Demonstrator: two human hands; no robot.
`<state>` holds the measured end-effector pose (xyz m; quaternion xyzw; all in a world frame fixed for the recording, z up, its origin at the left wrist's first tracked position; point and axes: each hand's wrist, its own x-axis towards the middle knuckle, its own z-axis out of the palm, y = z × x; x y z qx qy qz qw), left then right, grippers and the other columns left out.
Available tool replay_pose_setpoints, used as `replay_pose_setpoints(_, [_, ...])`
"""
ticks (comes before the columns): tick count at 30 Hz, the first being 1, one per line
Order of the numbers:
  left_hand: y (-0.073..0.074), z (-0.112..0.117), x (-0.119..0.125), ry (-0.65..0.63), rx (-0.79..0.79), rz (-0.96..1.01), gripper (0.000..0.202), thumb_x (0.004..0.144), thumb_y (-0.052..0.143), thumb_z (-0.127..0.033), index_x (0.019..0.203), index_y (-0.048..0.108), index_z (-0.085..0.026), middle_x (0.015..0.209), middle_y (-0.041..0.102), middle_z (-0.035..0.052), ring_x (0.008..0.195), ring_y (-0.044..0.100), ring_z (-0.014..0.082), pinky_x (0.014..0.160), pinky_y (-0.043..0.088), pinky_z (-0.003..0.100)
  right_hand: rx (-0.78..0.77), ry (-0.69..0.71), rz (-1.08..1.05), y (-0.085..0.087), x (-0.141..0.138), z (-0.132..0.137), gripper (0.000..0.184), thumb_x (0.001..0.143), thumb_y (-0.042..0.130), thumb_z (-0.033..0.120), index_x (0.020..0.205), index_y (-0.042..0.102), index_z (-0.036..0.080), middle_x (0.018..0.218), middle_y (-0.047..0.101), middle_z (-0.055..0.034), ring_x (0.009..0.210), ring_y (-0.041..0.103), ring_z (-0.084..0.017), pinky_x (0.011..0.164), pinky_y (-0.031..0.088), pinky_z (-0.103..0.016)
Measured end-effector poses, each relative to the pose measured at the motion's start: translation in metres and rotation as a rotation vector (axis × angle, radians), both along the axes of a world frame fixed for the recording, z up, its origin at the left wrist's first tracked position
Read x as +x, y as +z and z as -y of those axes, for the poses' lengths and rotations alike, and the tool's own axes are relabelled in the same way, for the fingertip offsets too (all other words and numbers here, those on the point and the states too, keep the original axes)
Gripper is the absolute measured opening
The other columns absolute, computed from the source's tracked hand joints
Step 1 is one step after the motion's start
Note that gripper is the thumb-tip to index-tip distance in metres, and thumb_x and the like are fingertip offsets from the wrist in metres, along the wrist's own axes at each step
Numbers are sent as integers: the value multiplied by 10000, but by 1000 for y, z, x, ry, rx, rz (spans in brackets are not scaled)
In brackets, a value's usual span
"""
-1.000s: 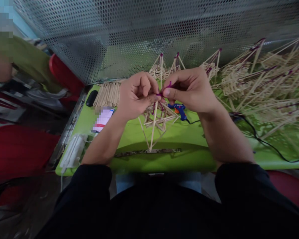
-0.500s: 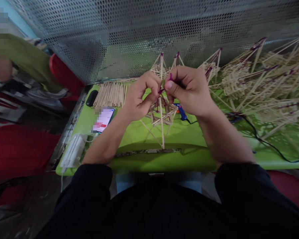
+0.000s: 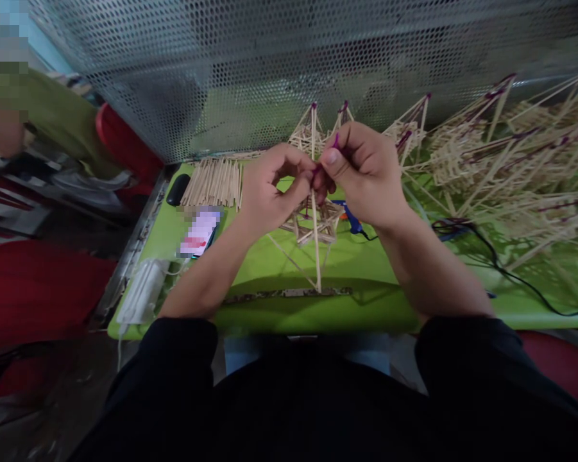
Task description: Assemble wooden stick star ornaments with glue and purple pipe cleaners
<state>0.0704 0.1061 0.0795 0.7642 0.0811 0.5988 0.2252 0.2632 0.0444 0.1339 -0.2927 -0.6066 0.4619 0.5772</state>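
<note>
My left hand (image 3: 281,186) pinches a purple cord (image 3: 316,170) at the upper part of a frame of thin wooden sticks (image 3: 316,250). Close beside it, my right hand (image 3: 363,170) has thumb and forefinger closed on the same cord, and a short end pokes up above the thumb. The stick frame stands on the green table under both hands, with a woven ring of sticks (image 3: 301,231) in its lower half. The fingers hide the exact spot where cord and sticks meet. A blue glue gun (image 3: 353,221) lies just behind the right wrist.
A row of loose sticks (image 3: 214,183), a black case (image 3: 178,190), a phone (image 3: 201,232) and a white power strip (image 3: 143,292) lie left. Finished-looking stick frames (image 3: 491,154) crowd the right, with a black cable (image 3: 495,256). A perforated metal panel (image 3: 269,70) stands behind. Another person's sleeve (image 3: 62,122) shows far left.
My hands have drawn slightly closer together, the left shifting right and a little down. The frame's foot has moved slightly right. Both hands keep their pinch on the cord.
</note>
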Motion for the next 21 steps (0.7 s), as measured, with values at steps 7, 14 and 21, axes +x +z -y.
replay_pose_setpoints(7, [17,2,-2,-27,158,-10,224,1236,748,-538,1148,725,-333,965,740,7,820,783,197,763,676,412,66,28,-4,4,0,0,649,954,1019,836,876,674,291,732,725,17,555,632,-146,507,502,-322])
replay_pose_setpoints(14, [26,-2,-9,-131,194,-122,185,1231,739,-498,1160,727,-327,934,712,20,764,704,206,673,574,416,-21,17,65,7,5,2,666,981,986,843,828,645,293,705,650,9,584,536,-150,521,469,-328])
replay_pose_setpoints(21, [17,1,-9,-197,72,-168,416,1282,641,-584,997,696,-286,873,681,23,752,727,201,692,599,406,109,-126,106,16,11,7,646,974,977,849,795,660,316,720,656,13,600,519,-176,572,460,-377])
